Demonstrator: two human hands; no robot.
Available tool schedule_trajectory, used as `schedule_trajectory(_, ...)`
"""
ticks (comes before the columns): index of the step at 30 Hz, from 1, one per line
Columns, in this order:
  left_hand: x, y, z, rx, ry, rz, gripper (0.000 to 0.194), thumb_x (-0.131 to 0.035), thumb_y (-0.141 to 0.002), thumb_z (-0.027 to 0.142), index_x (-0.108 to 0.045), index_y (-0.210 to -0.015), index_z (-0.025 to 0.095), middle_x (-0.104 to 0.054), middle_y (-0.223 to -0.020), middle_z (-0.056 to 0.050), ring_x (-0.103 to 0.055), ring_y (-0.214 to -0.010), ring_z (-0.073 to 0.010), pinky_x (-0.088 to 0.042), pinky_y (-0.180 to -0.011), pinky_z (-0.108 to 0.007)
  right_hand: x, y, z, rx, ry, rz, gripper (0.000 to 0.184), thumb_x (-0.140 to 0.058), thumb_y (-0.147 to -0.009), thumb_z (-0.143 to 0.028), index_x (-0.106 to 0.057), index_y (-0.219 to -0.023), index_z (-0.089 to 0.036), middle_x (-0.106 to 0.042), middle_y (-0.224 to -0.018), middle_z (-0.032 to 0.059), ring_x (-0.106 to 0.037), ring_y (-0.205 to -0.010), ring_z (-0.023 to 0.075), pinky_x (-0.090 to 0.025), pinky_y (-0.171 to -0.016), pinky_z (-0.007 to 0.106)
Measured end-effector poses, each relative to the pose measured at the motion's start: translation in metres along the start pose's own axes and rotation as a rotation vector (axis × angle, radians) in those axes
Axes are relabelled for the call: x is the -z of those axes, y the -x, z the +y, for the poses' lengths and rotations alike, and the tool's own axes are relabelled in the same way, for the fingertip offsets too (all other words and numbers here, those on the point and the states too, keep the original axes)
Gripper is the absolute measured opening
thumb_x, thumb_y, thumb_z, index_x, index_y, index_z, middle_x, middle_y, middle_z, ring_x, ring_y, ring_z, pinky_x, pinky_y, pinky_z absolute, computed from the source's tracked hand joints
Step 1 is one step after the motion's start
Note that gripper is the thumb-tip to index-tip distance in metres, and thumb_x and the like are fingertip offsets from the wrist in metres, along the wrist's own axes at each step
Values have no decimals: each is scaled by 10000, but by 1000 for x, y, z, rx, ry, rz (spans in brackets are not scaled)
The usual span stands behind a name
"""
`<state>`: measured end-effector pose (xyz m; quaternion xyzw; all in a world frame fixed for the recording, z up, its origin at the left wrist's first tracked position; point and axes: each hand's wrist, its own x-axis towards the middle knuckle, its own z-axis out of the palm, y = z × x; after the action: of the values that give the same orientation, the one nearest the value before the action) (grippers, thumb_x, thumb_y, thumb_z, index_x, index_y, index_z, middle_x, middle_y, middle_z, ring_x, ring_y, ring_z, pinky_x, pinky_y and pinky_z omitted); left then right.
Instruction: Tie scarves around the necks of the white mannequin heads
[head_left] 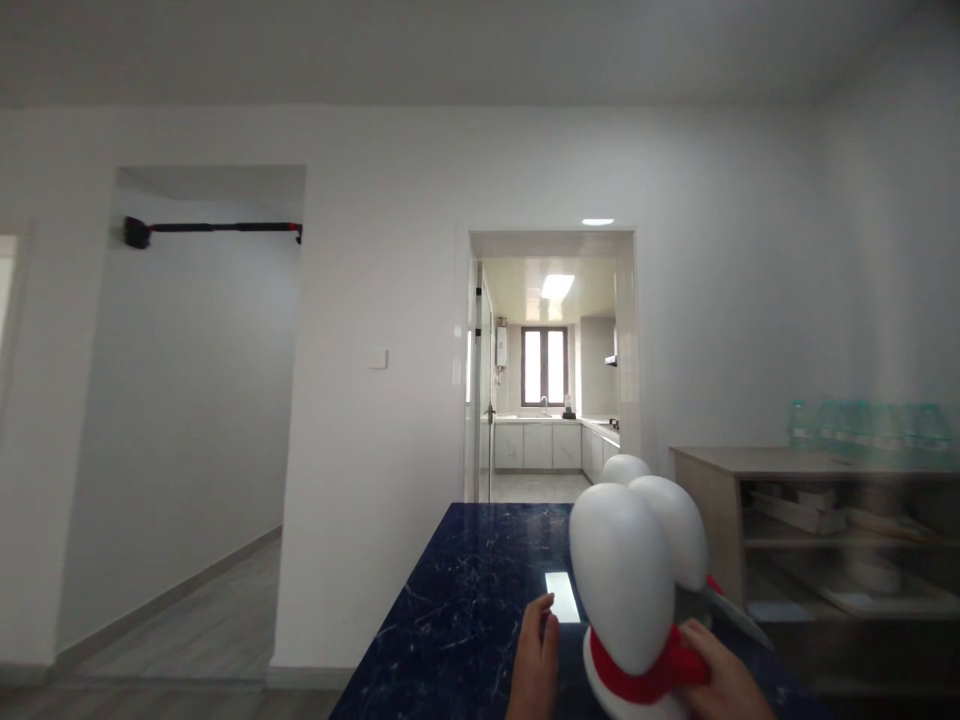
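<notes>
Three white toy bowling pins with egg-shaped heads and red neck bands stand close together at the table's right side. The front bowling pin (622, 575) is nearest to me and partly covers the second pin (675, 525); only the top of the third pin (624, 467) shows behind them. My right hand (720, 675) is closed on the red neck of the front pin, some fingers hidden by it. Left of that pin, my left hand (535, 655) is raised with its fingers up and slightly parted, holding nothing and apart from the pin.
The dark blue marbled table (442, 600) stretches ahead, with a light reflection on it. A wooden shelf unit (709, 495) at the right bears green-tinted bottles (862, 428) and other items. Beyond the table a doorway opens onto a kitchen (536, 445). A black pole (225, 228) spans the left recess.
</notes>
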<state>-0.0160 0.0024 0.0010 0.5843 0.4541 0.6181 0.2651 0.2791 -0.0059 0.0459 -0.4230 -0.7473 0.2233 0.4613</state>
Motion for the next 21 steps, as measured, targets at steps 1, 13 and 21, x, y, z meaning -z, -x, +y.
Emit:
schedule_trajectory(1, 3, -1, -3, -10, 35, 20, 621, -496, -991, 619, -631, -1416, 187, -624, -1499, -162, -552, -1410, -330, -379, -1221, -469, -16, -14, -9, 23, -13, 4, 157, -641, -732, -322, -750, -802, -234, -745, -906, 70, -700, -888, 279, -545, -806, 338)
schedule_trajectory(13, 32, -43, -13, -39, 143, -31, 1078, -900, -672, 511, -409, -1575, 189, -577, -1556, -201, -558, -1436, -385, -411, -1230, -480, -146, -102, -7, 37, -167, 90, 89, -580, -722, -261, -660, -718, -220, -718, -888, 65, -650, -860, 251, -493, -799, 332)
schedule_trajectory(21, 29, -42, -28, -32, -45, 143, 947, -840, -674, 361, -480, -1530, 177, -623, -1509, -184, -584, -1396, -385, -405, -1219, -515, -152, -93, 4, -78, -199, 92, 118, -616, -624, -228, -608, -742, -222, -684, -781, 16, -609, -776, 230, -444, -717, 325)
